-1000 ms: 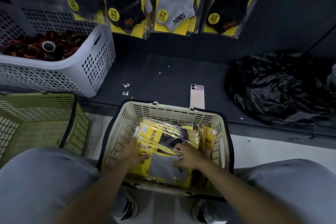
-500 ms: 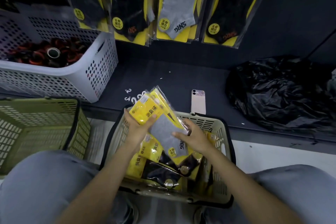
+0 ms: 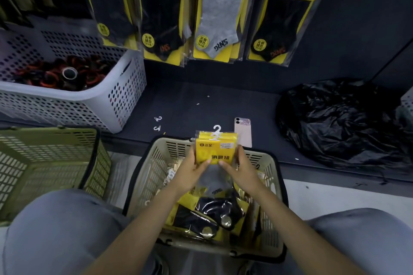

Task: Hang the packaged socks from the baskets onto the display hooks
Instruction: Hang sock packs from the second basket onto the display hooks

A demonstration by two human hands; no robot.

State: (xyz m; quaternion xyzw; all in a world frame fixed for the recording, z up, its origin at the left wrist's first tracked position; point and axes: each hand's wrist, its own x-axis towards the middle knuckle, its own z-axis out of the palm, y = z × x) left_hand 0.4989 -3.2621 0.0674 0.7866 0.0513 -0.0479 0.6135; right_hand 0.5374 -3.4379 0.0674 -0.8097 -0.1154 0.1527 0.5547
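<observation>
Above the beige basket I hold a small stack of yellow sock packs upright, white hanger hooks at the top, grey socks showing below. My left hand grips the stack's left edge and my right hand grips its right edge. More sock packs, mostly black ones, lie in the basket below. Hung sock packs fill the display wall above, in black and grey rows; their display hooks are out of view.
An olive basket stands at the left. A white perforated basket with red and black rings sits on the dark shelf. A phone, two loose white hooks and a black plastic bag lie on that shelf. My knees flank the beige basket.
Both hands lifted the sock packs out of the beige basket and turned them from tilted to upright, hooks pointing up. The camera tilted upward, showing more of the hanging display.
</observation>
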